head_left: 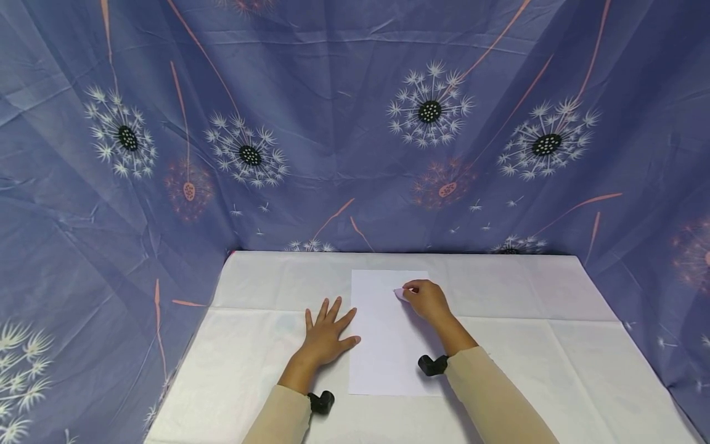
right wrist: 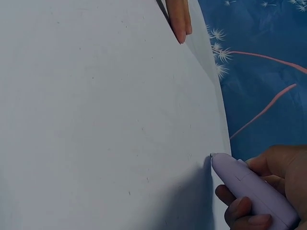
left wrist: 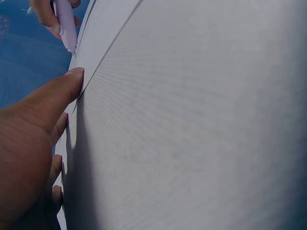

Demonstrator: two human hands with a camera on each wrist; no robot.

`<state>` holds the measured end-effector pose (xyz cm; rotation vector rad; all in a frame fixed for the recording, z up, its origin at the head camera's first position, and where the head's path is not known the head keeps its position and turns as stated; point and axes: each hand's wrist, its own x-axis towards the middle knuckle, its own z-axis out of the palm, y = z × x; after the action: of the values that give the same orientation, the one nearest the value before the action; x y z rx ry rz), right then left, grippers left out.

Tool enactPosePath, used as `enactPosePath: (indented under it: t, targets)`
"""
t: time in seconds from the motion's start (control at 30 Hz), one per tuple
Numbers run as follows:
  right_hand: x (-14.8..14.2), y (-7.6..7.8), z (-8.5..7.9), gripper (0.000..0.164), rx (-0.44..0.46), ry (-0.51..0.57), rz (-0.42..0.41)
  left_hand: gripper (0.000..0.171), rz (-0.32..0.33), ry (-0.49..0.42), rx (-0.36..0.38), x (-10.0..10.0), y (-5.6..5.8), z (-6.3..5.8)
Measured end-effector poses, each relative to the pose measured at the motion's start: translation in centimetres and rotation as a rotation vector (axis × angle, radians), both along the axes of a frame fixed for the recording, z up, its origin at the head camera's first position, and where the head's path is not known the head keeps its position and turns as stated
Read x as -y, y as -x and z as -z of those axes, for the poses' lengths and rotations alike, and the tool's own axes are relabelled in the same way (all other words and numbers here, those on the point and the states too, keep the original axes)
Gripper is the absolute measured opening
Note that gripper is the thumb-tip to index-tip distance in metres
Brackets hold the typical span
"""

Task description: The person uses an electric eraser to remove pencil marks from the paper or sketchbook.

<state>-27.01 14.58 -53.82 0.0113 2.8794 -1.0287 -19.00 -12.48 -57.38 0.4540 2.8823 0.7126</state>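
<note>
A white sheet of paper (head_left: 383,357) lies upright on the white-covered table. My left hand (head_left: 324,338) lies spread, palm down, along its left side, with the thumb and fingertips touching the paper's edge. Near the top of the sheet my right hand (head_left: 428,301) grips a lilac pen-shaped tool (right wrist: 254,189) between thumb and curled fingers. The tool has a thick smooth body and a small pointed tip, which meets or nearly meets the paper; its exact kind is not clear. In the left wrist view the tool (left wrist: 66,24) points down at the sheet.
The table's white cloth (head_left: 516,290) has fold creases. Behind and beside it hangs a blue curtain (head_left: 333,123) printed with dandelions. Black wrist cameras (head_left: 322,402) sit on both wrists, over beige sleeves (head_left: 493,394).
</note>
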Motion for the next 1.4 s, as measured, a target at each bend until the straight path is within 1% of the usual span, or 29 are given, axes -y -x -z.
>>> enactPosePath:
  t: [0.2,0.43,0.6,0.77,0.87,1.1,1.23,1.4]
  targets:
    - [-0.6,-0.1,0.0,0.026,0.009,-0.006,0.007,0.067,0.004,0.003,-0.003,0.0,0.0,0.1]
    - [-1.2,-0.4,0.1,0.026,0.004,-0.013,0.005,0.068,0.002,0.002,-0.004,0.0,0.0,-0.1]
    - [-1.8,-0.7,-0.1,0.026,0.000,-0.022,0.007,0.068,0.002,0.007,-0.011,0.1,0.1,0.1]
    - [-2.2,-1.0,-0.2,0.027,0.013,-0.018,0.017,0.068,0.007,-0.012,-0.013,0.1,0.1,0.2]
    - [-2.2,-1.0,-0.2,0.027,0.017,-0.016,0.022,0.068,0.010,-0.016,-0.010,0.1,0.1,0.2]
    - [-1.7,-0.6,0.2,0.027,0.020,-0.006,0.006,0.068,-0.002,0.014,0.018,0.3,0.2,0.3]
    - [-1.5,-0.5,0.1,0.027,0.017,-0.003,0.008,0.068,-0.003,0.015,0.023,0.2,0.2,0.6]
    - [-1.4,-0.4,0.0,0.027,0.016,-0.004,0.012,0.068,-0.001,0.012,0.012,0.1,0.2,0.3]
